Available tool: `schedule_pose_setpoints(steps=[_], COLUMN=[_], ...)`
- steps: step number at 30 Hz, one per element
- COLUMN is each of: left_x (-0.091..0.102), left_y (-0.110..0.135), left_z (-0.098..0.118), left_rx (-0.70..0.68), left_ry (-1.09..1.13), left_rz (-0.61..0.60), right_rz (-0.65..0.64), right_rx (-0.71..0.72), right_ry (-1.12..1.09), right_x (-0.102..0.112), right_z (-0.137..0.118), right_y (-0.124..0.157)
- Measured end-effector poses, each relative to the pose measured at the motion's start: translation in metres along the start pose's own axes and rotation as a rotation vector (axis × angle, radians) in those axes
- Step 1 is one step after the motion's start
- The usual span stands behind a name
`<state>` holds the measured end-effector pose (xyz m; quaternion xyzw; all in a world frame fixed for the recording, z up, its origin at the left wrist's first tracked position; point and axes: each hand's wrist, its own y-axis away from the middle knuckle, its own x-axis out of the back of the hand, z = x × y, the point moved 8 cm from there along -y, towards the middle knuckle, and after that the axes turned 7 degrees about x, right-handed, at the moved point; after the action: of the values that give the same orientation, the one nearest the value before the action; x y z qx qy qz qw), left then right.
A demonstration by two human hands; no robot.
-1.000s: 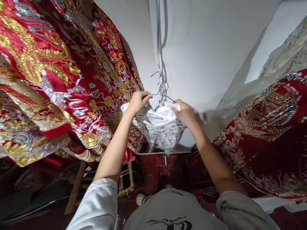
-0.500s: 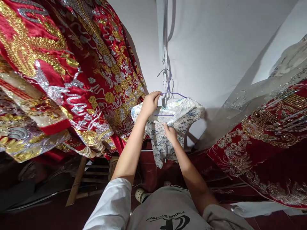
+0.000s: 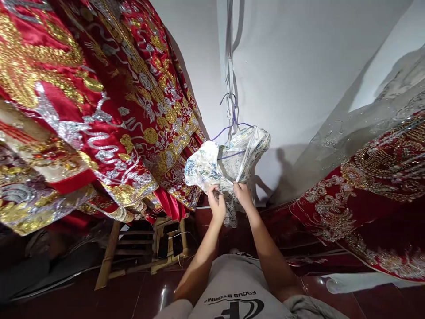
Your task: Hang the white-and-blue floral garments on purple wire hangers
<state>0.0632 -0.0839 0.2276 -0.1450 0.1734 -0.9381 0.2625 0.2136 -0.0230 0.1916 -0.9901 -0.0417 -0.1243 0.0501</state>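
White, blue-patterned soft cloth garment hangs from a thin purple wire hanger before a plain white wall. The person's left hand and right hand pinch its front, apparently keeping the neckline steady. A red, gold-embroidered robe crowds its left edge; more room opens rightward.

A glossy, dark red tiled floor carries a slatted wooden frame and, just beside it, a low wooden stool, both standing toward its left side; a pale, translucent strip lies toward its right side. Above, a purple wire hanger carries a pale floral garment, one shoulder at each sloping arm, the hanger's lower bar crossing the open neckline.
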Motion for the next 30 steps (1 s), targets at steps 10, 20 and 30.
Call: schedule_pose_setpoints(steps=[10, 20, 30], left_x=[-0.041, -0.023, -0.02], left_y=[0.01, 0.01, -0.006], left_z=[-0.016, -0.006, -0.027], left_rx=[0.138, 0.059, 0.028], left_ry=[0.009, -0.092, -0.116], left_rz=[-0.349, -0.31, -0.35], right_rz=[-0.142, -0.091, -0.005], right_rx=[-0.02, -0.096, 0.047], right_ry=[-0.164, -0.497, -0.524], right_x=[-0.01, 0.019, 0.031], right_z=[-0.023, -0.089, -0.197], right_y=[0.02, -0.026, -0.083])
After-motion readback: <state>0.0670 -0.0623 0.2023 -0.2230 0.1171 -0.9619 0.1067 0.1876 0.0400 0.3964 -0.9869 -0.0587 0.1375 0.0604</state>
